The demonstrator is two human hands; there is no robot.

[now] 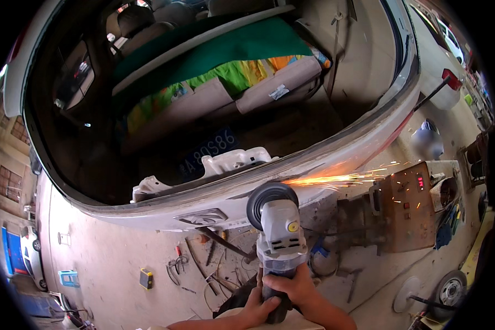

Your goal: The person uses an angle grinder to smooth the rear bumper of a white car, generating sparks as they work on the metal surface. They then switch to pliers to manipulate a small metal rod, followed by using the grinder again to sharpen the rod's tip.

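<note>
While sparks [335, 179] fly at frame centre, the angle grinder [278, 231] is gripped by both hands, left hand [257, 309] and right hand [291, 287], disc apparently grinding the car's rear sill [214, 201]; steady pressure along the edge is called for next.

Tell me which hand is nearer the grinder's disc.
Right. The right hand grips the angle grinder body higher up, closer to the disc; the left hand holds lower, at the handle's end.

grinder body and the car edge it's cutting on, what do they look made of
Angle grinder: likely grey moulded plastic housing, matte, with a dark guard at the disc. Car body edge: painted sheet metal, pale and scuffed; the orange sparks flying off it point to steel.
</note>
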